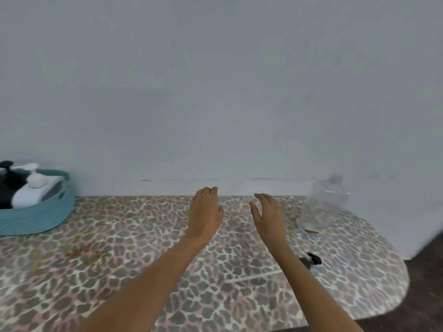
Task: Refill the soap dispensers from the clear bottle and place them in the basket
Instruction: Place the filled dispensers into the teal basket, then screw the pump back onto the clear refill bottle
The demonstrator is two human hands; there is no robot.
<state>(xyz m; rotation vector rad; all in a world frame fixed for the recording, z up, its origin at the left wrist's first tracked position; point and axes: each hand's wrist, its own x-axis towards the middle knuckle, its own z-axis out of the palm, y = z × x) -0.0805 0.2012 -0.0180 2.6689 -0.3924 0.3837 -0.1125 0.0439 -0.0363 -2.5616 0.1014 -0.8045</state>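
Note:
A teal woven basket (36, 219) stands at the table's far left, partly cut off by the frame edge. Inside it stand a black soap dispenser (8, 185) and a white soap dispenser (30, 190), both with pumps on. The clear bottle (323, 204) stands at the far right near the wall, with only a little orange liquid at its bottom. My left hand (205, 212) and my right hand (269, 216) hover empty over the middle of the table, fingers relaxed, touching nothing.
The table (119, 271) has a leopard-print cover and a rounded right end, with dark floor beyond. A black pump head with a clear tube (311, 259) lies by my right forearm. Yellowish smears mark the cover at the left. A plain wall runs close behind.

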